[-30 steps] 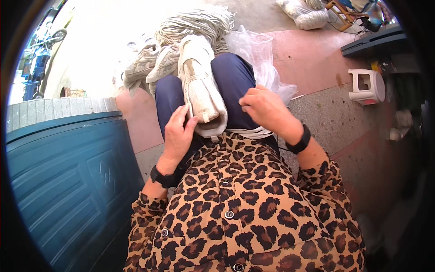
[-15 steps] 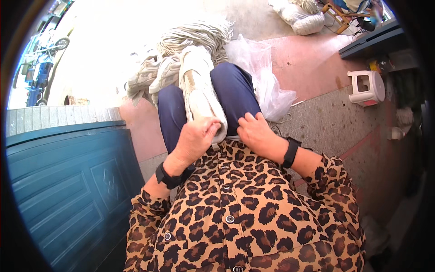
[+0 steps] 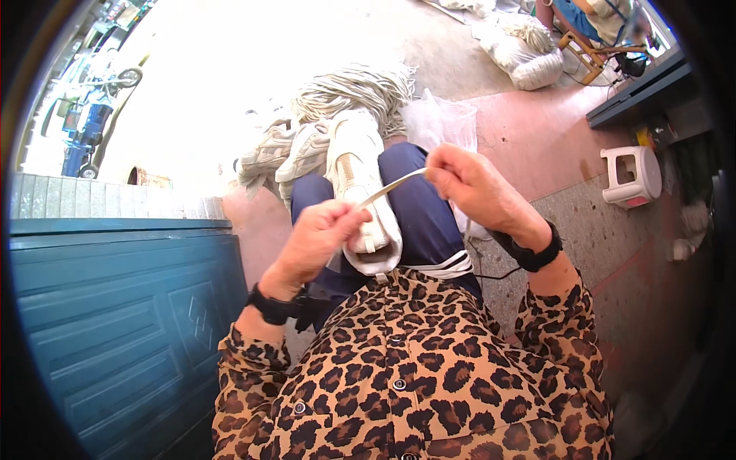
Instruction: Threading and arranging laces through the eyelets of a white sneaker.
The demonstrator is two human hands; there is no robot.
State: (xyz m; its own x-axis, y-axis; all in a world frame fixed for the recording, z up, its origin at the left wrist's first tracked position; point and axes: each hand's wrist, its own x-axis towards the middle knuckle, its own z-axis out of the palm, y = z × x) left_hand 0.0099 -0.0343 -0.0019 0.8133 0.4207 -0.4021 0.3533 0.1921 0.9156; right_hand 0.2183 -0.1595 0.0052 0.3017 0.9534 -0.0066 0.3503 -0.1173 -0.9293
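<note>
A white shoe (image 3: 354, 157) rests between my thighs, its heel opening toward my body. Above it a pale flat shoelace (image 3: 392, 186) runs taut between my two hands. My left hand (image 3: 318, 239) pinches its lower end beside the shoe's opening. Higher and to the right, my right hand (image 3: 477, 192) grips the other end over my right thigh. Several white laces (image 3: 445, 268) lie across my lap. Beyond my knees are more white shoes (image 3: 300, 153) and a large bundle of pale laces (image 3: 353, 90).
A clear plastic bag (image 3: 441, 123) lies beside my right knee. At left stands a blue panelled door (image 3: 123, 307). A white stool (image 3: 632, 176) is on the right, near a dark cabinet (image 3: 640, 96). White sacks (image 3: 529, 65) and a seated person (image 3: 606, 19) are at far right.
My right hand has risen from my right thigh, and a lace is now stretched between both hands. My left hand has shifted slightly down and left off the shoe's opening.
</note>
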